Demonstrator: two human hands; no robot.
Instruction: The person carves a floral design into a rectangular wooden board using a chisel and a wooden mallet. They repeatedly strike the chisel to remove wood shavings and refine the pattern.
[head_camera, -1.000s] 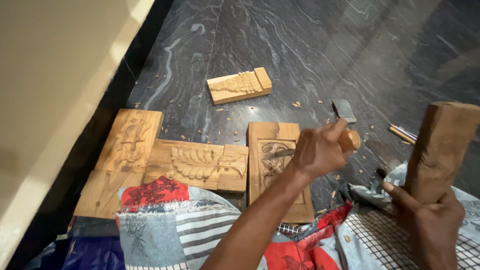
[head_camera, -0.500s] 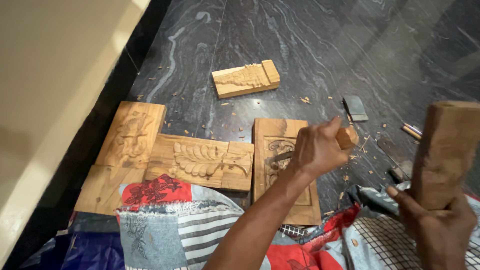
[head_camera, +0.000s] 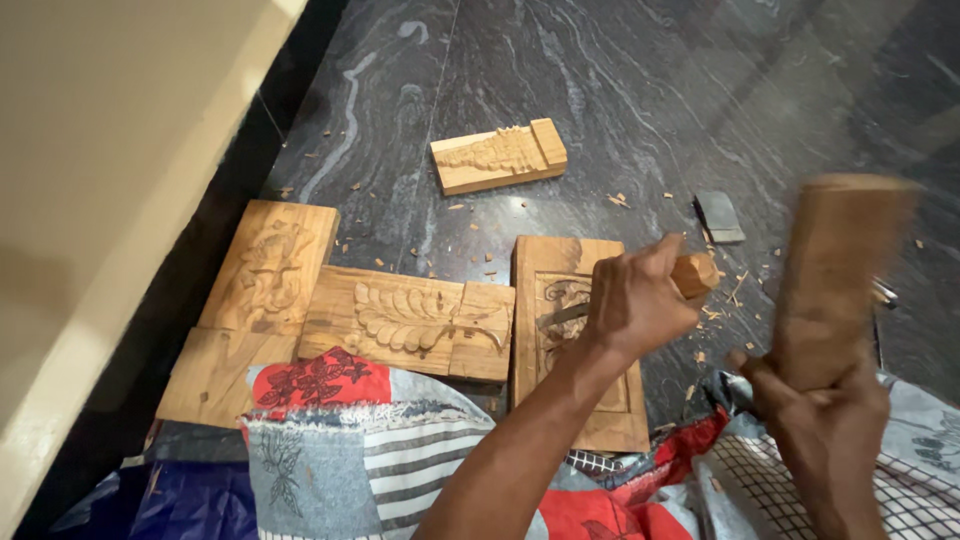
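My left hand grips a chisel with a wooden handle; its metal blade rests on the carved wooden panel lying on the dark floor in front of me. My right hand is closed around a long wooden block, held upright and blurred with motion to the right of the chisel. The panel shows a curled carving partly hidden under my left hand.
Three more carved panels lie around: a leaf-pattern one, a tall one by the wall, a small one farther out. A flat metal blade and wood chips lie on the marble floor. Patterned cloth covers my lap.
The view has drifted slightly, so the panels sit more to the right and lower. The wooden block in my right hand stays raised and is now motion-blurred. My left hand keeps the chisel on the panel.
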